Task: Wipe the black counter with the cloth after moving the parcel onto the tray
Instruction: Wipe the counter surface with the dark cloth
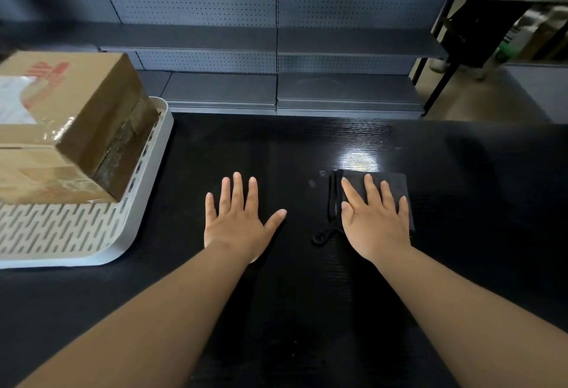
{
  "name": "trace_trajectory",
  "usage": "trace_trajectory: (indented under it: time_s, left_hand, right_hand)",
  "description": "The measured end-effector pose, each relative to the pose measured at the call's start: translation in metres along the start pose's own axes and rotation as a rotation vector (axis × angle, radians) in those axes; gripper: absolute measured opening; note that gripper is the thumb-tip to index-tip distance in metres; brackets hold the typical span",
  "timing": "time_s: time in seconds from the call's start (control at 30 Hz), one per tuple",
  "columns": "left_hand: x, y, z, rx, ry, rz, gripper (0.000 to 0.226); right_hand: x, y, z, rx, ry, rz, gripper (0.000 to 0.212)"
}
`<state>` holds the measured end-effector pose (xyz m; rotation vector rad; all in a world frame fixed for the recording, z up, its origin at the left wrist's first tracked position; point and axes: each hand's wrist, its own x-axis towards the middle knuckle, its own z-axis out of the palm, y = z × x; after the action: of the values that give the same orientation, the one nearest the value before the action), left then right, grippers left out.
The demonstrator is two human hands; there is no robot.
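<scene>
cloth [396, 183] under flat right grip [375, 221] — left grip [236, 221] spread on counter [246, 141], between cloth and tray [61, 227].

The head camera (the only view) looks forward and down, close over the black counter [276, 147].

Left hand [238, 224] and right hand [373, 227] both bare, five fingers [237, 194] showing on each. Nails [368, 178] short, cut close to the tips. Faint knuckle creases across both backs. Wrists likewise uncovered. Left forearm [172, 310] and right forearm [461, 310] uncovered down to the bottom frame edge, smooth, widening toward the camera with wide-angle stretch. Upper arms out of frame, clothing there cannot be told.
</scene>
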<state>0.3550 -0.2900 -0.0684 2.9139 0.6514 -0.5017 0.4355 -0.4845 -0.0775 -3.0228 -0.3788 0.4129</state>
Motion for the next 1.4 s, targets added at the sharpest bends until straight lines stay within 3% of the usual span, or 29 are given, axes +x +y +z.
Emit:
trace_trajectory:
  time_s: [0.27,0.53,1.03,1.4]
  left_hand:
    - [0.008,-0.006,-0.017,0.033,0.103,0.118,0.100]
    - [0.017,-0.004,-0.030,-0.141,-0.097,0.094,0.102]
    - [0.025,0.000,-0.028,-0.105,-0.144,0.114,0.104]
    - [0.027,0.003,-0.028,-0.073,-0.138,0.108,0.105]
  right_hand:
    - [0.004,-0.002,0.000,-0.013,0.023,0.002,0.051]
    - [0.011,-0.007,-0.002,-0.023,0.018,0.010,0.051]
    - [0.068,-0.044,-0.026,0.023,-0.144,0.017,0.050]
    - [0.049,-0.069,-0.024,-0.040,-0.242,-0.229,0.051]
